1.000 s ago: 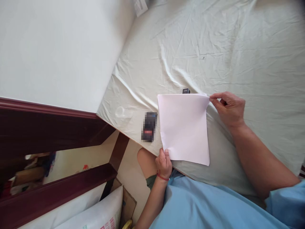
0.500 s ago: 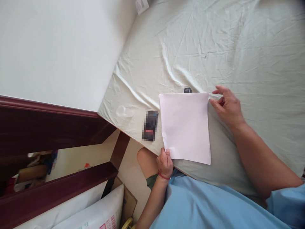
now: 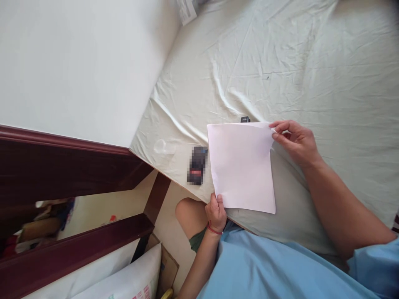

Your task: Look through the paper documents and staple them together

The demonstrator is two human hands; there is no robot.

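Sheets of white paper [image 3: 241,166] lie over the edge of the cloth-covered surface in front of me. My left hand [image 3: 216,212], with a red cord at the wrist, grips their lower left corner, thumb on top. At the upper right corner, my right hand [image 3: 294,139] pinches the paper between thumb and fingers, and that corner is slightly lifted and bent. A small black object [image 3: 245,119] pokes out from behind the paper's top edge; the rest of it is hidden.
Left of the paper lies a dark, pixelated item [image 3: 197,166], with a clear plastic cup [image 3: 163,147] beyond it. A pale green cloth [image 3: 280,74] covers the surface. A dark red wooden frame [image 3: 77,166] and a white sack [image 3: 131,274] are at the lower left.
My right hand has moved slightly left and closed on the paper's upper right corner, bending it. My left hand keeps its hold at the lower left corner.
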